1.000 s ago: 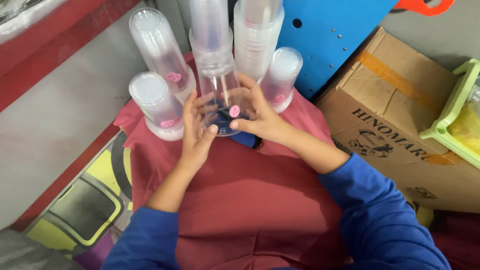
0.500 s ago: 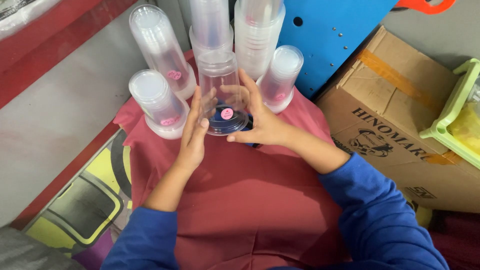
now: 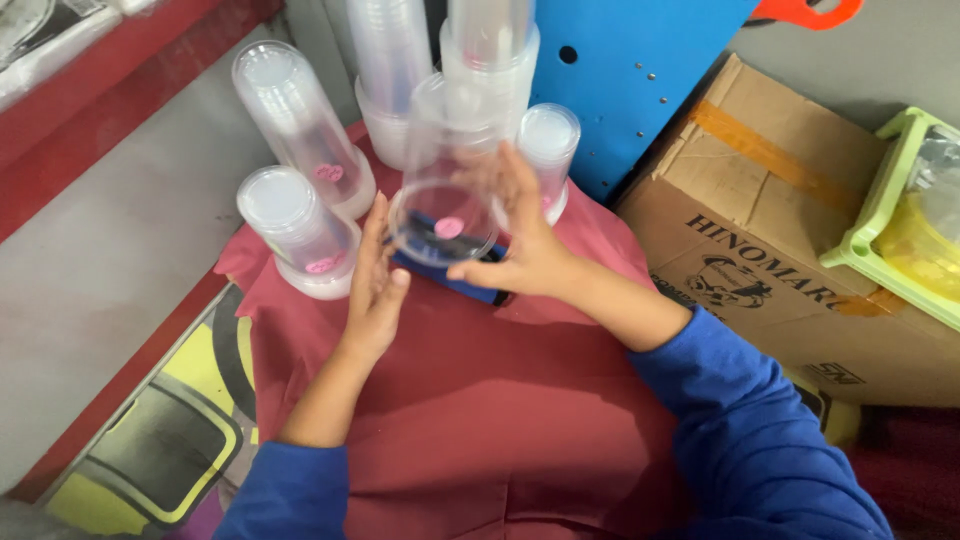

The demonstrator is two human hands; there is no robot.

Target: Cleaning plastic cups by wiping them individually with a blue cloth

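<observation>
In the head view, a clear plastic cup (image 3: 445, 195) is held tilted at the upper centre of the frame, its wide mouth and a small pink sticker (image 3: 448, 227) turned toward the camera. Half a second ago it stood nearly upright between the palms; it has since been lifted and tipped back toward the stacks behind it, so the work in hand is judged to have passed from gripping to carrying. The right hand (image 3: 520, 235) is wrapped round the cup's right side, fingers curved against the wall and thumb under the rim. The left hand (image 3: 375, 280) is laid flat at the left, fingers straight and pressed together, just beside the rim; whether it touches cannot be told. Under the cup a dark blue object (image 3: 450, 275) is now uncovered on the red cloth (image 3: 480, 400). Inverted cup stacks (image 3: 290, 225) remain at the upper left and top, and a cardboard box (image 3: 800, 250) lies at the right.
</observation>
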